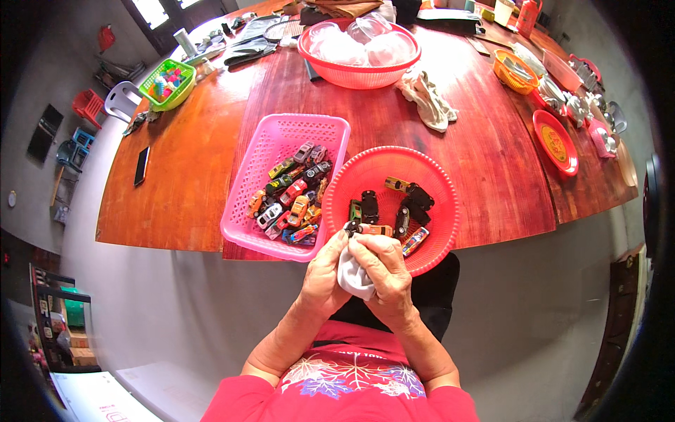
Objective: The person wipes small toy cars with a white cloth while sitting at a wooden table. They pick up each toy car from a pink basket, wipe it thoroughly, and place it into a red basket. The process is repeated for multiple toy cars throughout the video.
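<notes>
Hands meet just below the near rim of the round red basket (444, 232), which serves as reference point. Left hand (325, 271) and right hand (385, 271) are both closed around one white cloth (354, 278), bunched between the palms; fingers of both curl over it. One small orange toy car (371, 229) sits at the fingertips, at the basket's near rim; whether the cloth touches it cannot be told.

Counts: inside the round red basket, about six toy cars besides the orange one: dark ones, one yellow, one green, one red-and-blue. One pink rectangular basket (281, 137), touching the red basket on its left side, holds a heap of mixed-colour toy cars (292, 193), roughly fifteen; exact number not countable. Beyond the red basket, one crumpled pale rag (429, 98) lies on the red wooden table (190, 162). Farther beyond, one larger red basket (355, 74) holds clear lids or bowls, number unclear. Far left of the reference, one green basket (169, 84); one dark phone (142, 166) nearer.
</notes>
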A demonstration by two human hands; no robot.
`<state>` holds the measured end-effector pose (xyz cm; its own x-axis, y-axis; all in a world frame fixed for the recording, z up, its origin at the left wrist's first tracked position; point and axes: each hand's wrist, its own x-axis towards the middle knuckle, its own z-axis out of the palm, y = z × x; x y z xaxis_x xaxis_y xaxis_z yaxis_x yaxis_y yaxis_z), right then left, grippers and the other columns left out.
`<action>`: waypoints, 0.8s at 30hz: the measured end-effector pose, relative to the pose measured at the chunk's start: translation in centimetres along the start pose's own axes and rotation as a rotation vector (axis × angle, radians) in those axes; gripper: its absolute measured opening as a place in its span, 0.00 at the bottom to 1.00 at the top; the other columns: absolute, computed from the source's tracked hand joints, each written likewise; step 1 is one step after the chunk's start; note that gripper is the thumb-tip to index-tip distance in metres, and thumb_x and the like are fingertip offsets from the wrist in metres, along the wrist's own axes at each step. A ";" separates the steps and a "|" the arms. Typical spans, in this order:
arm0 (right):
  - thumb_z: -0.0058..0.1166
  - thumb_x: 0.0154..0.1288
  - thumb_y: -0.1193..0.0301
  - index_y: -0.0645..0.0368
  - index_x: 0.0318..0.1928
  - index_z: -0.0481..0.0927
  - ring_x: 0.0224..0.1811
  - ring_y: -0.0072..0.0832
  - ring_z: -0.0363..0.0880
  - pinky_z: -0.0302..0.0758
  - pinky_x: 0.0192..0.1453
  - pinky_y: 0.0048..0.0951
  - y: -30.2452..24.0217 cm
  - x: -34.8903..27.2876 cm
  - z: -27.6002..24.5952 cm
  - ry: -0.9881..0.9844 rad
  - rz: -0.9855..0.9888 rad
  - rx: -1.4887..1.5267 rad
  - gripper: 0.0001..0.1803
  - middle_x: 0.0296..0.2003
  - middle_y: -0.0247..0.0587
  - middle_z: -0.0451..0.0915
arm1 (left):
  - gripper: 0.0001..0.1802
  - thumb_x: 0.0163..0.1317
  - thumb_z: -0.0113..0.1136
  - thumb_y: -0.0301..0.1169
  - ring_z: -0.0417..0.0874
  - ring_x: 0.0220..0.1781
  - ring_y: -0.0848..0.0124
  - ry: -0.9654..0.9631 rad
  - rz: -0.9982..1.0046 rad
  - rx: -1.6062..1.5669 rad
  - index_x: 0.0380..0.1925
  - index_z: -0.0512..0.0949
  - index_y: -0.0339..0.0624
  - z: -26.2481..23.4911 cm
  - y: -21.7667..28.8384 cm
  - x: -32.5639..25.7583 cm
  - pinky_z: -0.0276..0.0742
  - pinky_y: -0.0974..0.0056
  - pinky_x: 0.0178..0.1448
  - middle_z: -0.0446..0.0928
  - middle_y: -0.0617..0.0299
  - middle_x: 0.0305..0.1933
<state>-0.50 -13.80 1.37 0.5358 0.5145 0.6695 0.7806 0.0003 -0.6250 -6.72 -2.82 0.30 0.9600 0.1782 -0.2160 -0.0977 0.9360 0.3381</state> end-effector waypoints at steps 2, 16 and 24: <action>0.65 0.39 0.79 0.65 0.45 0.80 0.45 0.40 0.76 0.74 0.50 0.35 0.1 -0.8 -0.5 -0.072 -0.028 0.006 0.25 0.43 0.45 0.77 | 0.19 0.72 0.40 0.38 0.78 0.50 0.66 -0.028 -0.001 -0.119 0.54 0.69 0.36 -0.5 0.1 -0.2 0.74 0.61 0.58 0.76 0.55 0.49; 0.63 0.44 0.80 0.64 0.47 0.78 0.43 0.42 0.76 0.76 0.45 0.35 0.3 0.4 -0.2 0.062 0.096 -0.037 0.24 0.41 0.50 0.72 | 0.19 0.74 0.35 0.36 0.72 0.58 0.70 0.008 0.075 0.097 0.59 0.64 0.39 1.3 -1.2 -0.6 0.66 0.63 0.63 0.71 0.59 0.55; 0.61 0.42 0.83 0.64 0.44 0.79 0.41 0.40 0.78 0.76 0.43 0.32 -0.1 -1.1 -1.1 -0.069 0.058 -0.065 0.22 0.38 0.48 0.75 | 0.19 0.73 0.37 0.37 0.75 0.54 0.66 -0.058 0.081 0.061 0.54 0.69 0.35 -1.4 -1.4 -0.3 0.69 0.59 0.62 0.75 0.55 0.51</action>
<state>-0.80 -15.29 1.17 0.5593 0.5699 0.6020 0.7690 -0.0856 -0.6334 -7.21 -3.75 -1.43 0.9633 0.2332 -0.1327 -0.1613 0.8986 0.4080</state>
